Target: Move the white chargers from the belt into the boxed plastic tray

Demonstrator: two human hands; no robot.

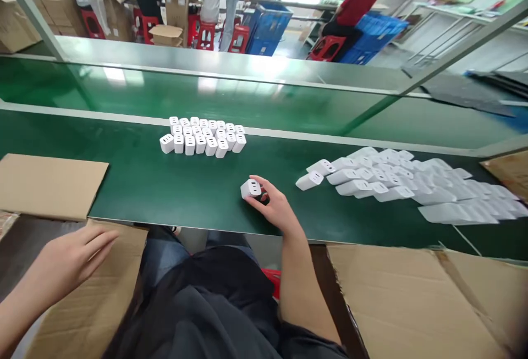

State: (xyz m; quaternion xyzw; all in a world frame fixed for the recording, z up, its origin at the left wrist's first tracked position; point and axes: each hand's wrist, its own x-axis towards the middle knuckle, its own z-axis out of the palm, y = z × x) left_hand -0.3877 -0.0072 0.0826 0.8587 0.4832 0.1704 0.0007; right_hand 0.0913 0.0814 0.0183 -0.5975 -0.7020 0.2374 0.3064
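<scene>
My right hand (272,205) grips a white USB wall charger (250,189) between thumb and fingers, low over the green tabletop. Slot-like ports show on the charger's face. Off to the left, my left hand (78,257) is held above an open cardboard box, fingers stretched out and nothing visible in them. Upright white chargers (200,142) stand in close rows beyond my right hand, slightly to the left. A larger spread of white chargers (371,175) covers the right part of the table, many of them blurred.
A flat cardboard sheet (49,186) lies on the green table (165,194) at left. Open cardboard boxes (412,293) flank my lap. Metal posts and a rail (264,78) run behind the table. Beyond are several people, red stools (206,34) and blue crates (268,26).
</scene>
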